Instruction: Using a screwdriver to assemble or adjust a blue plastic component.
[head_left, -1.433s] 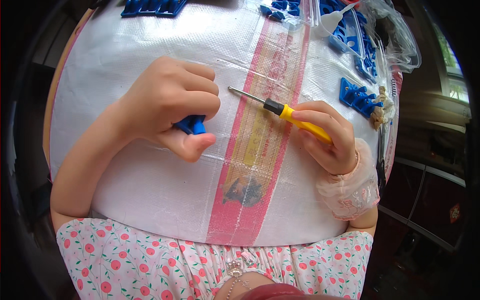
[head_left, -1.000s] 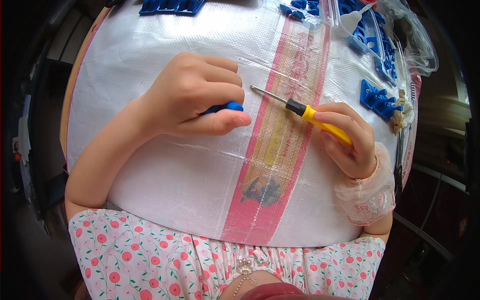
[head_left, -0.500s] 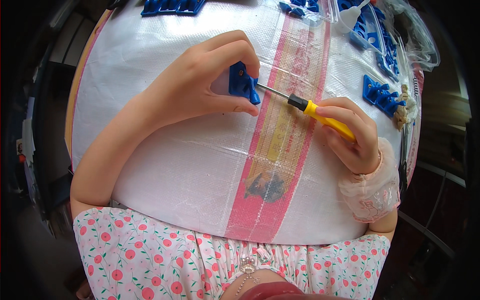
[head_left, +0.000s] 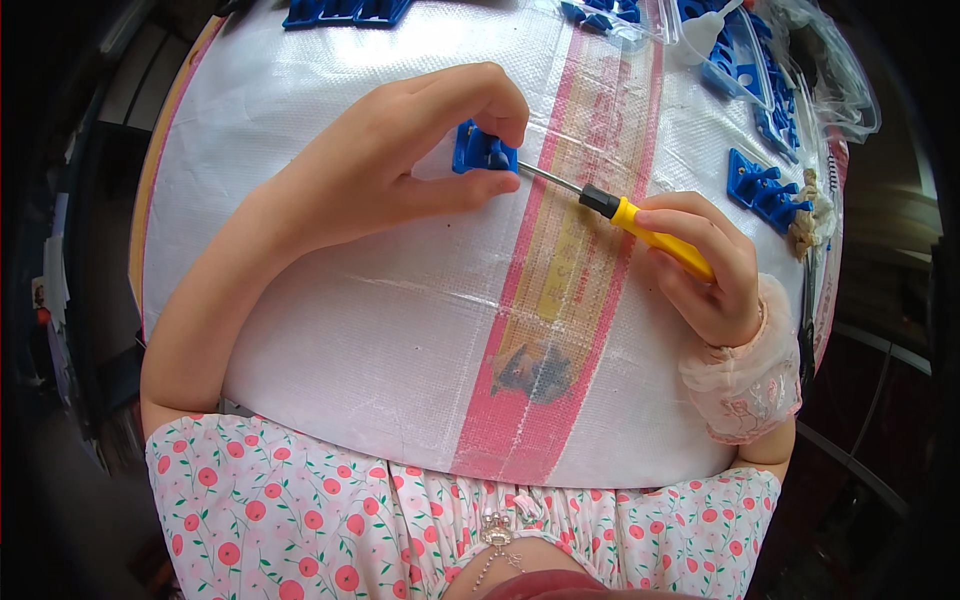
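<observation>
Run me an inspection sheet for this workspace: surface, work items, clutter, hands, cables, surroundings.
Surface: white woven sheet with a pink-and-yellow band.
Work items: blue part and yellow-handled screwdriver; its shaft reaches the part, but whether the tip is inserted is hidden.
Clutter: blue pieces at the far left; at the far right, a white nozzle bottle and clear plastic bag; a blue piece near the right edge.
Hands: left hand grips the part between thumb and fingers; right hand holds the screwdriver handle.
Cables: nothing seen that is clearly one.
Surroundings: dark cabinets to the right; the left side is dim.
</observation>
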